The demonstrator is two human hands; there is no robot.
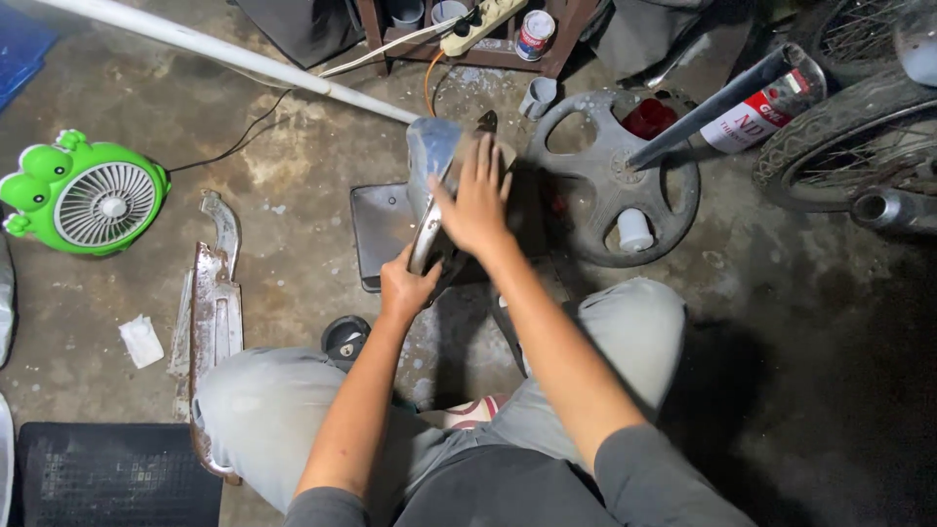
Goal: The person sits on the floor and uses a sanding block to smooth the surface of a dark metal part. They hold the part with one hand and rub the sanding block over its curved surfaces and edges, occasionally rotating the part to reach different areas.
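Left hand [405, 288] grips the lower end of a curved grey metal panel [431, 171] standing over a dark tray [376, 229]; right hand [475, 200] lies flat, fingers spread, on its upper face (covering much of it). Panel's underside hidden.

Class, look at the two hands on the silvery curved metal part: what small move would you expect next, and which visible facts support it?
Probably a rubbing stroke of the right hand along the metal part. That hand lies flat, fingers spread, on the part's upper surface, while the left hand grips its lower end, steadying it over the dark tray. Whether the right hand holds an abrasive is hidden.
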